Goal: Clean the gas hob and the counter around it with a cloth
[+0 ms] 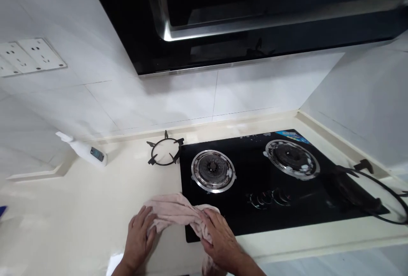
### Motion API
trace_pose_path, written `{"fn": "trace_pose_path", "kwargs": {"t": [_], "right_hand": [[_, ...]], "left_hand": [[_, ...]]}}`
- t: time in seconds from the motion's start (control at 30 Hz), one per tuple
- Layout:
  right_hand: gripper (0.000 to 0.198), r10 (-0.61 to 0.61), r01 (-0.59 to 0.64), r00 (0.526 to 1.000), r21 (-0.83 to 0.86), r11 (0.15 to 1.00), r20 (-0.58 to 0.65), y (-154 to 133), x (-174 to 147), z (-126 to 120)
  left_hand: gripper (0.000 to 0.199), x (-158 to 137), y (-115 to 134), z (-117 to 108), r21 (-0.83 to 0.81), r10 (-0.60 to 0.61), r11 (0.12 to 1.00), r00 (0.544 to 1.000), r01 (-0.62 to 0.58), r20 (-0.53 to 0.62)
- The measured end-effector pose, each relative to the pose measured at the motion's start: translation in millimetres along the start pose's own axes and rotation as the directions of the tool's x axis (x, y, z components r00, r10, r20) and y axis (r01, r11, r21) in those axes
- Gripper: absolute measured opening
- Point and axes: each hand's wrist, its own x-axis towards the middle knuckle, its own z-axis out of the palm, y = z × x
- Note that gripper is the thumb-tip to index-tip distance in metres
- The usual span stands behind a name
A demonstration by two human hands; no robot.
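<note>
Step in hand, probably: working a pink cloth [175, 210] at the front-left corner of the cooktop [245, 169], part on its glass, part over the table [79, 203] left of it. Both grips hold cloth: left hand [139, 235] at the end off the cooktop, right hand [219, 237] on a bunched part over the cooktop's front edge. Next move, if wiping, calls for gathering the cloth into a pad and pressing flat (whitish patches, maybe foam, sit around both cooktop burners). One pan support [164, 164] lies just left of the cooktop; another [357, 193] leans over its right end, blurred and cut off by the frame. The cloth's lower tail, in front of the cooktop, runs under the right wrist and out of frame; fingertips beneath the cloth are hidden. Far left of the cooktop, a blue thing [2, 211] is cut off, can't identify. Cooktop knob markings too blurred to read.
</note>
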Motion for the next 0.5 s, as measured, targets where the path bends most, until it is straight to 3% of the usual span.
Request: {"fn": "trace_pose_path", "kwargs": {"t": [0.1, 0.2, 0.37, 0.43, 0.5], "right_hand": [[0.076, -0.074, 0.074, 0.996, 0.002, 0.997, 0.039, 7, 0, 0], [0.06, -0.18, 0.177, 0.98, 0.043, 0.983, 0.083, 6, 16, 6], [0.028, -0.435, 0.427, 0.9, 0.159, 0.89, 0.015, -16, 60, 32], [0.022, -0.498, 0.491, 0.867, 0.193, 0.849, -0.015, -28, 70, 38], [0.02, -0.5, 0.489, 0.866, 0.215, 0.846, -0.001, -37, 71, 37]], "left_hand": [[0.03, -2, 2, 1, -0.034, -0.06, 0.998, 0.997, 0.058, -0.046], [0.028, -3, 3, 0, -0.043, -0.178, 0.984, 0.978, 0.175, -0.108], [0.034, -2, 12, -3, 0.01, -0.44, 0.892, 0.875, 0.451, -0.2], [0.035, 0, 15, -4, 0.016, -0.479, 0.869, 0.849, 0.494, -0.223], [0.035, 0, 16, -3, 0.015, -0.476, 0.872, 0.852, 0.49, -0.218]]}}
